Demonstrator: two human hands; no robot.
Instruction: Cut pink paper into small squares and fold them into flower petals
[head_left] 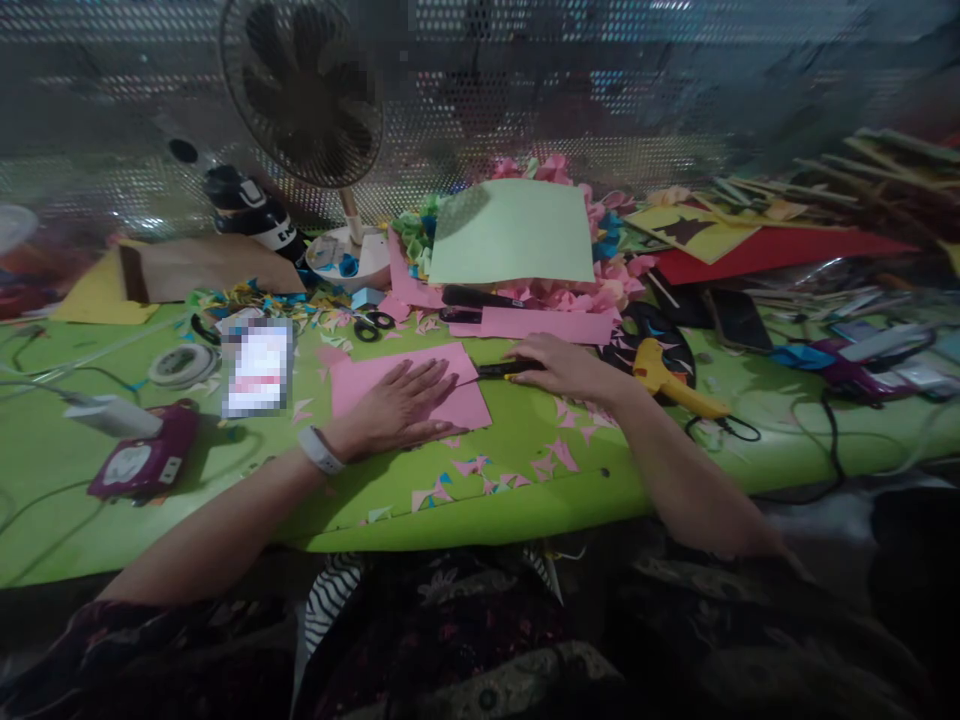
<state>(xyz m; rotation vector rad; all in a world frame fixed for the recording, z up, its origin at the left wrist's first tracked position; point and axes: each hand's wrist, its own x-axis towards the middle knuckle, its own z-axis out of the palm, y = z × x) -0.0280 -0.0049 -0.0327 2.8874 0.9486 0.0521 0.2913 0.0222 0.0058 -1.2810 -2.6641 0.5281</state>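
The pink rectangular paper sheet [466,403] lies flat on the bright green tabletop [525,485], straight in front of you. Your left hand [397,405] rests on top of it, palm down with the fingers spread open and straight, pinning the sheet. A white wristband [319,450] sits on that wrist.

Just beside the sheet's right edge, your right hand [562,365] has its fingers curled down over the handle of a black and yellow cutter knife [496,370], whose tip points at the paper's upper right corner.

Small pink triangular paper scraps [559,455] are scattered on the table near both hands. A yellow glue gun [667,380] lies just right of your right wrist. Farther back, a pale green paper sheet [514,232] rests on a heap of pink paper, and a desk fan [304,90] stands behind it to the left.
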